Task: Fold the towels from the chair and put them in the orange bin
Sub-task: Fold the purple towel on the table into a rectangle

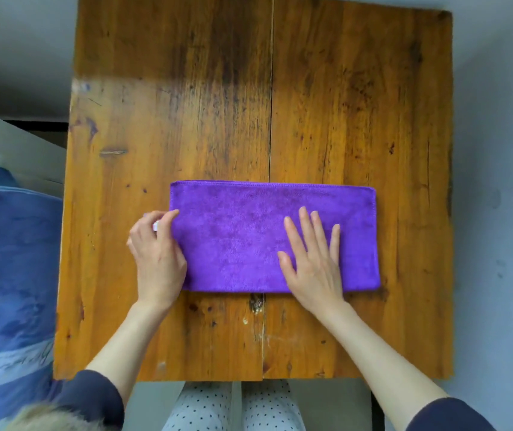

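On the table [311, 104], right hand [314, 259] flattens purple towel [233, 237]; left hand [157, 259] apparently pinches its edge.

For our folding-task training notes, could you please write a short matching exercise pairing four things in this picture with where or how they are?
Things:
1. Purple towel
2. Left hand
3. Right hand
4. Blue cloth

States:
A. lies flat on the towel, fingers straight
B. folded into a long rectangle on the wooden table
C. beside the table, at the left edge of the view
D. grips the towel's left end

Pairs: 1-B, 2-D, 3-A, 4-C
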`<state>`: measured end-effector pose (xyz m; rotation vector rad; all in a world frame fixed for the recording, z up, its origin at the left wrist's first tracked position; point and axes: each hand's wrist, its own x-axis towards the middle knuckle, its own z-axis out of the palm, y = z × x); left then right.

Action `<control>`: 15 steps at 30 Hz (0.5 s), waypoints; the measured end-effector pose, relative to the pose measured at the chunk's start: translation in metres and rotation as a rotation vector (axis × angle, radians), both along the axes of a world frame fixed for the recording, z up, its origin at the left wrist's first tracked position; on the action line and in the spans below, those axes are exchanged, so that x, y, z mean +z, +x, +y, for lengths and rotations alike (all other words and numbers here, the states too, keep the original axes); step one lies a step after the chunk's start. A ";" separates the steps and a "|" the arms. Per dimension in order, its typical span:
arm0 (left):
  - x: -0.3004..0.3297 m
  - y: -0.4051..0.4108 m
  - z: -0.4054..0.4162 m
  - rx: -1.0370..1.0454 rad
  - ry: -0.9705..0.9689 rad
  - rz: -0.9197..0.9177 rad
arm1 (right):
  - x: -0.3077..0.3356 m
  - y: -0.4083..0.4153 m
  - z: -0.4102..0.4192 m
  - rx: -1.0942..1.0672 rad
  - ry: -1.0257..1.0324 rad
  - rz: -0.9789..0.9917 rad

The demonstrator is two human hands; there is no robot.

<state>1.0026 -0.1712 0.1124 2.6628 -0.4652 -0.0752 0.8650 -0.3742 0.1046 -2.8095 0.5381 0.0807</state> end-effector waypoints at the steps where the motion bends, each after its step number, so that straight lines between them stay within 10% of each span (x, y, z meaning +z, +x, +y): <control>1: 0.002 -0.002 0.001 0.095 -0.018 0.025 | 0.000 0.002 0.012 0.027 0.010 0.005; 15: 0.006 0.015 -0.008 0.270 0.103 0.280 | -0.012 0.030 0.042 0.043 -0.061 0.111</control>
